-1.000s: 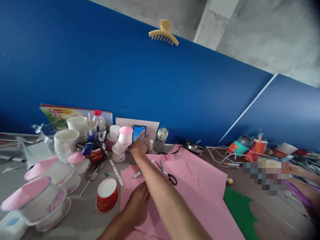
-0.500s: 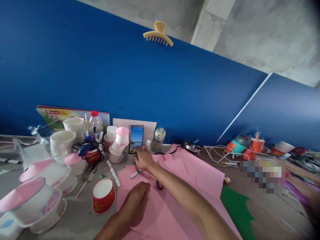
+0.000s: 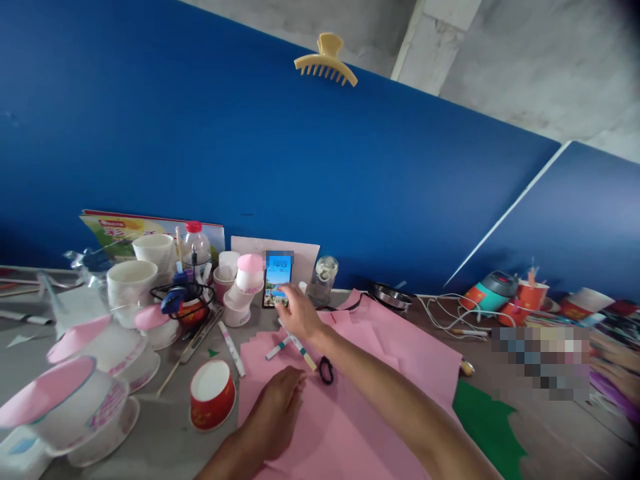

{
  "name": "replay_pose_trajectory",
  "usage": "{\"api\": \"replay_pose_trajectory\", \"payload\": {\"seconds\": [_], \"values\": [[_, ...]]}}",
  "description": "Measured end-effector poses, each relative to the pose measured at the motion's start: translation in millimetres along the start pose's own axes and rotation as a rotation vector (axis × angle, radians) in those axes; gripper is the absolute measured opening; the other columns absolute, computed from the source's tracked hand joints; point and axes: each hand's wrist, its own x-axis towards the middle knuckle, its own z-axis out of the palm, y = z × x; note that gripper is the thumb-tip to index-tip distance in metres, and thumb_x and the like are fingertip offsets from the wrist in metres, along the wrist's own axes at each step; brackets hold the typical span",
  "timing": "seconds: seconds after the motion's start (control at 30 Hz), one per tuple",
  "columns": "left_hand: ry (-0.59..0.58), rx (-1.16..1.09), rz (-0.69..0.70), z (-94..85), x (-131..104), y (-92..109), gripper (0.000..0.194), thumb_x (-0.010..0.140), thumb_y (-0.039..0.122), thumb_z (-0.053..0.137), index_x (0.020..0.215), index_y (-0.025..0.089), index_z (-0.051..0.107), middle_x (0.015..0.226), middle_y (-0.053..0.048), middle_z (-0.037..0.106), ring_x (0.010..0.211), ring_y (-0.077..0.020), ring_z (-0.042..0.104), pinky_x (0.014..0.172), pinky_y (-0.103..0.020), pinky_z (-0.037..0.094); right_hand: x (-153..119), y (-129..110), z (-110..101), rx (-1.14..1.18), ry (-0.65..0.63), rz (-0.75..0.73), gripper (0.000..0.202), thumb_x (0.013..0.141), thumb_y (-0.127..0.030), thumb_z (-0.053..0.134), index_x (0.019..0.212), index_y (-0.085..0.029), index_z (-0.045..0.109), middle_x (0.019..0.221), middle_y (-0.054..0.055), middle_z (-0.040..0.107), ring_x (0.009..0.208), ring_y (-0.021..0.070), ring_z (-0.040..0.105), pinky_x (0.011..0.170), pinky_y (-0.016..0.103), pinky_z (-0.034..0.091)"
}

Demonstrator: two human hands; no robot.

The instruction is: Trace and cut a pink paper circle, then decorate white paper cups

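Observation:
My right hand (image 3: 300,315) reaches forward over pink paper (image 3: 350,417), fingers out at the lower part of a lit phone (image 3: 278,280); it grips nothing. The phone leans upright against a white card (image 3: 305,250). My left hand (image 3: 280,405) rests on the pink paper, its fingers together and curled, with nothing seen in it. Between the hands lie a marker with a yellow end (image 3: 305,355), another marker (image 3: 278,348) and dark scissor handles (image 3: 326,370). Left of the paper are a pink and white marker (image 3: 231,349) and a red paper bowl (image 3: 212,397).
White bowls with pink paper cones (image 3: 65,393) crowd the left side. Stacked white bowls (image 3: 133,280) and a red-capped bottle (image 3: 195,247) stand behind them. A clear jar (image 3: 324,277) and black tape roll (image 3: 390,295) are at the back. Another person's hands (image 3: 617,363) are far right.
The phone screen has turned brighter and shows large clock digits. My right hand has drawn back slightly, uncovering more of the markers and scissor handles. My left hand stays on the paper.

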Motion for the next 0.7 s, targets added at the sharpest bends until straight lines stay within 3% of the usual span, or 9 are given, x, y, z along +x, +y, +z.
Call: {"api": "replay_pose_trajectory", "payload": {"seconds": [0.1,0.17,0.37,0.5,0.6,0.7], "values": [[0.022,-0.002,0.026,0.9,1,-1,0.021,0.09,0.014,0.038,0.1,0.019,0.056,0.1,-0.012,0.067,0.093,-0.024,0.063,0.084,-0.038,0.05,-25,2,11,0.005,-0.085,-0.03,0.035,0.09,-0.019,0.052,0.125,-0.015,0.053,0.131,0.012,0.058,0.118,0.023,0.058,0.096,0.035,0.051],[0.027,0.004,0.027,0.4,1,0,0.02,0.089,0.013,0.039,0.098,0.019,0.056,0.099,-0.012,0.067,0.092,-0.0241,0.063,0.084,-0.038,0.05,-26,6,17,-0.009,-0.122,-0.024,0.037,0.09,-0.02,0.052,0.126,-0.014,0.052,0.132,0.014,0.058,0.114,0.0253,0.062,0.091,0.038,0.053],[-0.004,-0.013,0.0,-2.0,2,4,0.018,0.091,0.017,0.037,0.094,0.019,0.055,0.09,-0.011,0.067,0.083,-0.0231,0.062,0.077,-0.037,0.051,17,15,16,-0.056,-0.141,0.004,0.037,0.09,-0.018,0.048,0.127,-0.015,0.052,0.139,0.016,0.053,0.104,0.0301,0.066,0.085,0.044,0.054],[-0.01,-0.017,-0.016,-2.0,0,3,0.018,0.09,0.016,0.038,0.093,0.019,0.054,0.091,-0.011,0.066,0.084,-0.0232,0.062,0.078,-0.037,0.05,30,8,5,-0.05,-0.069,0.049,0.044,0.095,-0.022,0.042,0.138,-0.017,0.04,0.146,0.017,0.045,0.112,0.03,0.063,0.089,0.044,0.052],[-0.018,-0.017,-0.025,-2.7,0,4,0.017,0.09,0.016,0.037,0.091,0.02,0.054,0.09,-0.01,0.066,0.083,-0.0232,0.062,0.078,-0.037,0.049,15,-1,0,-0.024,-0.031,0.064,0.047,0.096,-0.024,0.041,0.142,-0.019,0.035,0.149,0.014,0.041,0.123,0.0254,0.056,0.095,0.038,0.05],[-0.005,-0.01,-0.015,-3.1,1,4,0.019,0.09,0.015,0.037,0.094,0.02,0.055,0.094,-0.011,0.067,0.087,-0.0234,0.062,0.08,-0.037,0.049,-18,-4,-1,-0.002,-0.068,0.078,0.045,0.092,-0.024,0.05,0.136,-0.019,0.043,0.138,0.011,0.053,0.122,0.0232,0.055,0.095,0.033,0.049]]}}
